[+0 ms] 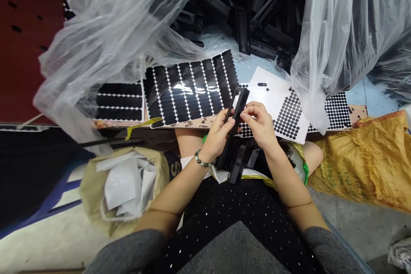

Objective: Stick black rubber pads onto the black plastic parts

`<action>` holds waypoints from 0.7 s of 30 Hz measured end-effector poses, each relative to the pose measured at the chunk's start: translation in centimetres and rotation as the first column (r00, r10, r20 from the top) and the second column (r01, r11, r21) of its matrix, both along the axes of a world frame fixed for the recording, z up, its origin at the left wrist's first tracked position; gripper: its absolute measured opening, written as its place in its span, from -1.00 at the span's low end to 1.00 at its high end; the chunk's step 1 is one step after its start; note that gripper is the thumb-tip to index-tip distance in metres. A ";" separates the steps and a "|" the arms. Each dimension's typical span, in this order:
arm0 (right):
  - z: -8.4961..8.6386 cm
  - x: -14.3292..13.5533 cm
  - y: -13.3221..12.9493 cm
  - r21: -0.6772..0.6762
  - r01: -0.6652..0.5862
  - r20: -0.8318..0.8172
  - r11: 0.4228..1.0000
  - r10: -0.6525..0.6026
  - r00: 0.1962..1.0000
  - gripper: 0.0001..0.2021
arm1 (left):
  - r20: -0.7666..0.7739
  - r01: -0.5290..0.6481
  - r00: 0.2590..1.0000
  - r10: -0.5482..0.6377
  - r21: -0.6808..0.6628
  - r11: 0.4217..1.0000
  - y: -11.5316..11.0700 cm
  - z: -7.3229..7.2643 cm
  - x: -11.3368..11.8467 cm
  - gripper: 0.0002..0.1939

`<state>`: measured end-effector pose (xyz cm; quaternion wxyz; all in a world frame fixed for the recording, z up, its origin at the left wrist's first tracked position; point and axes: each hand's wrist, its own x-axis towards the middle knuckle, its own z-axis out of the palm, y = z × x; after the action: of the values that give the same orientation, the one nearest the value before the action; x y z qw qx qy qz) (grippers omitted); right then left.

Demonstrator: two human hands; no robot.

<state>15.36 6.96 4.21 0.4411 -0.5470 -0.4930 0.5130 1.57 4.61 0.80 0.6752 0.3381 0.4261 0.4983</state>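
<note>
My left hand (218, 133), with a beaded bracelet on its wrist, is closed around a long black plastic part (240, 103) that has a slot-like opening and a ribbed face. The part is tilted, its upper end pointing away from me. Against its right side, the thumb and fingertips of my right hand (259, 123) are pinched together; whatever sits between them is too small to make out. Right behind lie a white sheet with black round stickers (289, 113) and a sheet of black oblong stickers (192, 87). More black parts (238, 163) rest in a bag on my lap.
Clear plastic sheeting (105, 38) drapes over the table at left, and more (337, 25) hangs at right. Black plastic parts (257, 13) are heaped at the back. A bag of white paper scraps (128, 184) stands at left, a yellow woven sack (369, 162) at right.
</note>
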 end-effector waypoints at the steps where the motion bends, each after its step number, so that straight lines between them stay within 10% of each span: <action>1: 0.0 0.0 0.0 0.007 -0.004 0.021 1.000 0.004 1.000 -0.75 | -0.003 -0.004 1.000 0.004 0.014 1.000 0.0 -0.1 0.0 -0.65; 10: -1.0 0.9 0.3 -0.127 0.026 -0.016 0.992 -0.028 0.999 -0.54 | -0.082 0.068 0.995 -0.058 0.126 0.990 -0.4 -0.6 -1.2 -0.65; 16: -1.8 6.4 2.0 0.004 0.111 0.198 0.994 -0.109 0.974 -0.73 | -0.461 0.621 0.743 -0.484 0.206 0.757 0.0 2.0 -5.0 -0.66; 21: -2.7 6.5 1.6 0.103 -0.206 0.699 0.973 0.077 0.711 -0.46 | -0.607 0.364 0.789 -0.097 0.334 0.869 4.9 3.5 -3.1 -0.68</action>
<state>21.82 8.57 1.46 0.2308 -0.6185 -0.7047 0.2601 -1.57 9.56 4.25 0.4800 0.6639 0.4407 0.3669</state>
